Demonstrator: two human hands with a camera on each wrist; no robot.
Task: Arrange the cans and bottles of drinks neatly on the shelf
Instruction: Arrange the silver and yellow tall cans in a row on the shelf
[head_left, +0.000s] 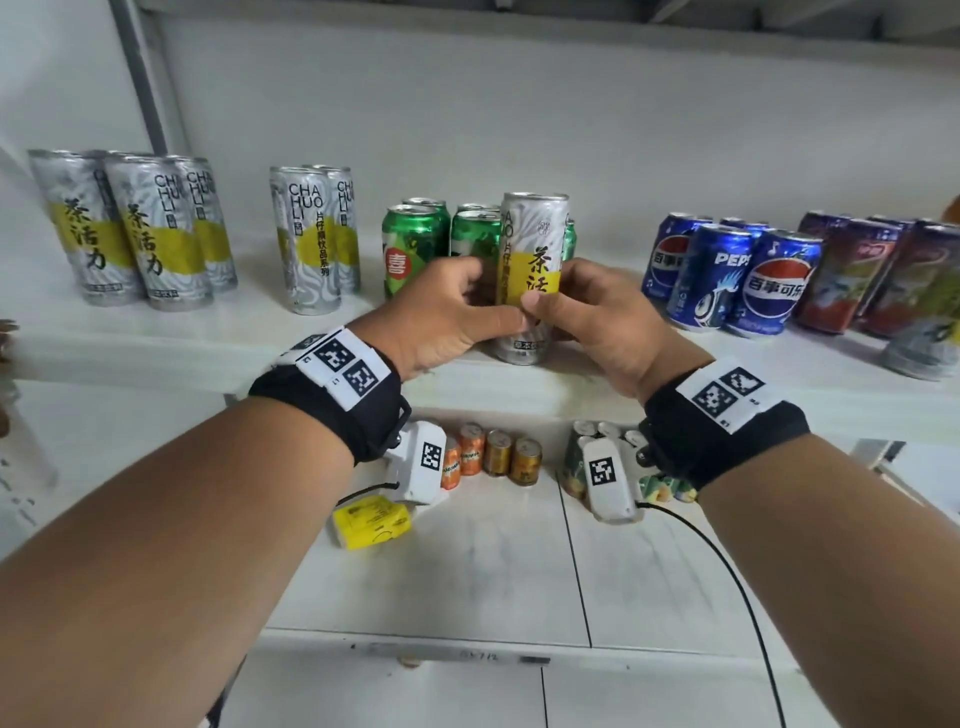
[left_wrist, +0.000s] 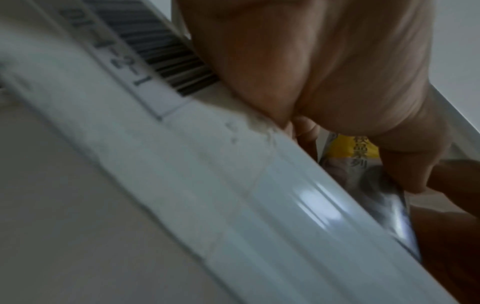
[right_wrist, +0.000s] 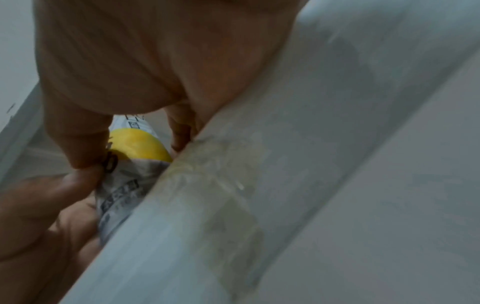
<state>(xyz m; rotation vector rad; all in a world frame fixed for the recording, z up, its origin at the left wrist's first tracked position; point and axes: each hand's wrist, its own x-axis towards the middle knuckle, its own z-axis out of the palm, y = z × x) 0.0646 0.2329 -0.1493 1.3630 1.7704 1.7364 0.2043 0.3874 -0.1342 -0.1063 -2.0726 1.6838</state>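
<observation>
Both the left hand (head_left: 447, 317) and right hand (head_left: 597, 317) clasp the tall silver-and-yellow tea can (head_left: 530, 249) standing at the white shelf (head_left: 156, 348) edge; next, probably carry it leftward to matching cans.

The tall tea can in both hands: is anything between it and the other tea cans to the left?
Nothing visible. The tea can, held by the left hand and right hand, stands at the shelf's front edge. The green cans sit behind it, and the shelf front toward the pair of tea cans is bare.
</observation>
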